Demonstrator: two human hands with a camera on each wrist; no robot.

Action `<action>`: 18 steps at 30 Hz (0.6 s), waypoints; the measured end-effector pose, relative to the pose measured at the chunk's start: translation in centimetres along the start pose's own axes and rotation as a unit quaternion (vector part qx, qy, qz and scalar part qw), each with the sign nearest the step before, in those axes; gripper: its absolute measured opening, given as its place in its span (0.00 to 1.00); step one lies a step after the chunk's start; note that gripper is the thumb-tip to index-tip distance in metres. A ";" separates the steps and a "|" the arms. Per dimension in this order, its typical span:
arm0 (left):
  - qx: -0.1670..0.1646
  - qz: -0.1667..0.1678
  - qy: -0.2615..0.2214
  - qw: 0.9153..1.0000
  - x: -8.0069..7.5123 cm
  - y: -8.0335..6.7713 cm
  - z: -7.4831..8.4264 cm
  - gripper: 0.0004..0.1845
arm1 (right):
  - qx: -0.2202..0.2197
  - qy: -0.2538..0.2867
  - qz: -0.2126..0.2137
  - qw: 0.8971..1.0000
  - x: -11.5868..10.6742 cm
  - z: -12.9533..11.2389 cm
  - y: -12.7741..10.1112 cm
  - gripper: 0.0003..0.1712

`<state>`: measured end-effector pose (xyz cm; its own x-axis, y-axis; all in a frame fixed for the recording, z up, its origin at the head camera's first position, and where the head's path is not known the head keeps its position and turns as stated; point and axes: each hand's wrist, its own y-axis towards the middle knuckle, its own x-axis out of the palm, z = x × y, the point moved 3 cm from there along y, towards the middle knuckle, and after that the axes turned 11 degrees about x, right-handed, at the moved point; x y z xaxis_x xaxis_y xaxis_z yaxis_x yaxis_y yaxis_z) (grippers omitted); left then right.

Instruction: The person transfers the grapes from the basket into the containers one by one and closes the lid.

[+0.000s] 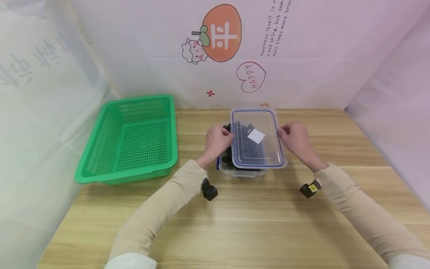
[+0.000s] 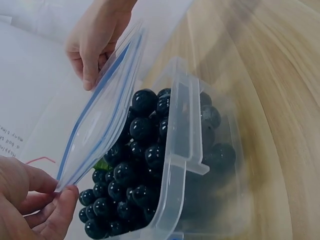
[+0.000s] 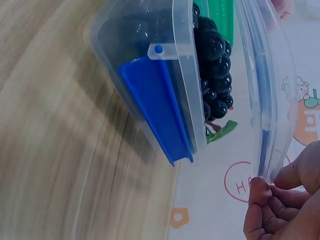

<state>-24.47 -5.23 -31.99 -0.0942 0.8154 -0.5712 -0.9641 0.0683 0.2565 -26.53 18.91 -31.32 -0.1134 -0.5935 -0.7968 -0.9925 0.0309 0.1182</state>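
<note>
A clear lid (image 1: 256, 154) with a blue seal and a white square label is held level above a clear plastic container (image 1: 242, 173), shifted to the right of it. Thumb and fingers of my left hand (image 1: 217, 142) pinch the lid's left edge. At the opposite edge, my right hand (image 1: 297, 140) pinches it the same way. Dark glossy grapes (image 2: 142, 128) fill the container, some rising above its rim, with a green leaf (image 3: 223, 131) among them. A gap between lid and grapes shows in both wrist views. One blue side latch (image 3: 155, 107) hangs down, unfastened.
Left of the container, a green perforated basket (image 1: 171, 149) stands on the wooden table (image 1: 255, 224). White printed sheeting (image 1: 302, 82) forms a wall behind the table, and similar sheeting hangs at both sides.
</note>
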 end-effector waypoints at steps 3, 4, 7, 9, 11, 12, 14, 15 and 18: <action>-0.008 0.002 -0.006 1.000 -0.3 -0.2 -0.2 0.09 | -0.007 0.007 0.003 1.000 0.2 -0.2 -0.1 0.15; -0.010 0.003 -0.009 1.000 -0.4 -0.2 -0.3 0.09 | -0.009 0.010 0.006 1.000 0.2 -0.4 -0.1 0.15; -0.007 0.013 -0.028 0.999 -0.8 -0.4 -0.4 0.11 | -0.024 0.027 0.018 0.999 0.4 -0.7 -0.3 0.15; 0.001 0.023 -0.038 0.999 -1.1 -0.4 -0.4 0.12 | -0.035 0.042 0.028 0.998 0.4 -0.8 -0.4 0.16; 0.011 0.035 -0.053 0.998 -1.4 -0.4 -0.4 0.13 | -0.045 0.057 0.040 0.997 0.4 -0.9 -0.5 0.16; 0.015 0.040 -0.066 0.997 -1.6 -0.3 -0.5 0.12 | -0.050 0.062 0.046 0.996 0.4 -1.0 -0.5 0.16; 0.019 0.041 -0.095 0.994 -1.6 -0.2 -0.5 0.12 | -0.056 0.075 0.055 0.994 0.3 -1.0 -0.6 0.15; 0.022 0.039 -0.111 0.993 -1.7 -0.1 -0.5 0.11 | -0.058 0.079 0.060 0.993 0.2 -1.0 -0.6 0.15; 0.025 0.023 -0.159 0.987 -1.7 0.0 -0.7 0.13 | -0.064 0.089 0.059 0.992 0.0 -1.0 -0.7 0.15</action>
<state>-24.51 -7.03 -31.50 -0.0478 0.9570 -0.2860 -0.9461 0.0485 0.3202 -25.83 18.14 -30.80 -0.2075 -0.7242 -0.6576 -0.9577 0.0134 0.2874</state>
